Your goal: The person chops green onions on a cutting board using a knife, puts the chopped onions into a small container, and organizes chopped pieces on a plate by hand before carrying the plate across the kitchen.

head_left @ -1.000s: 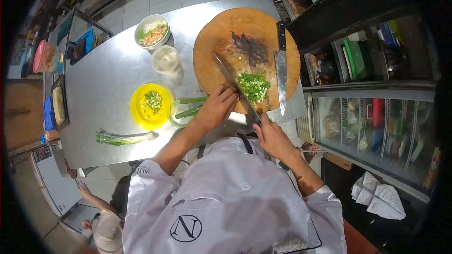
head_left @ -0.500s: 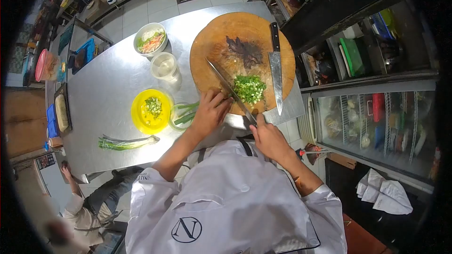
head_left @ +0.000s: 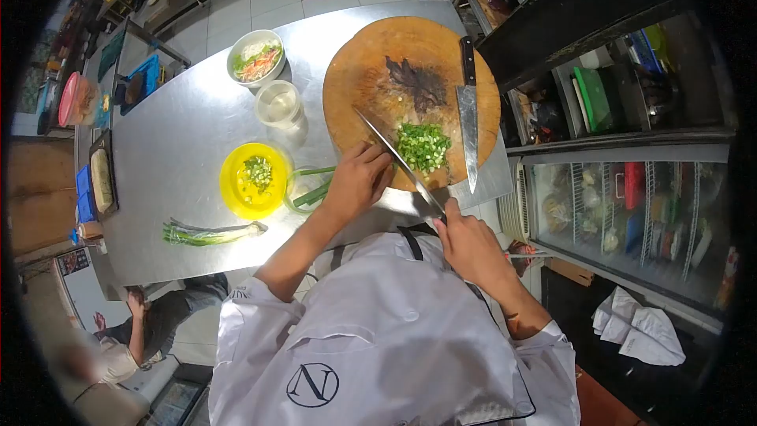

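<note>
My right hand (head_left: 465,241) is closed round the handle of a knife (head_left: 400,159), whose blade slants up and left over the round wooden board (head_left: 355,55). Curled fingers of my left hand (head_left: 359,181) press on green onion stalks (head_left: 314,193) beside the blade, at the board's near left edge. Chopped green onion (head_left: 423,147) lies in a pile just right of the blade. A second knife (head_left: 467,126) rests along the board's right side. Dark purplish pieces (head_left: 418,83) lie farther back on the board.
On the steel table (head_left: 173,158) stand a yellow bowl (head_left: 255,181) with chopped onion, a clear container (head_left: 277,104) and a bowl of shredded vegetables (head_left: 256,58). A green onion bunch (head_left: 213,233) lies near the front edge. Another person (head_left: 118,351) is at lower left.
The knife in my right hand has shifted slightly, its handle end moving to the right. The other person at lower left has moved. The view has shifted a little.
</note>
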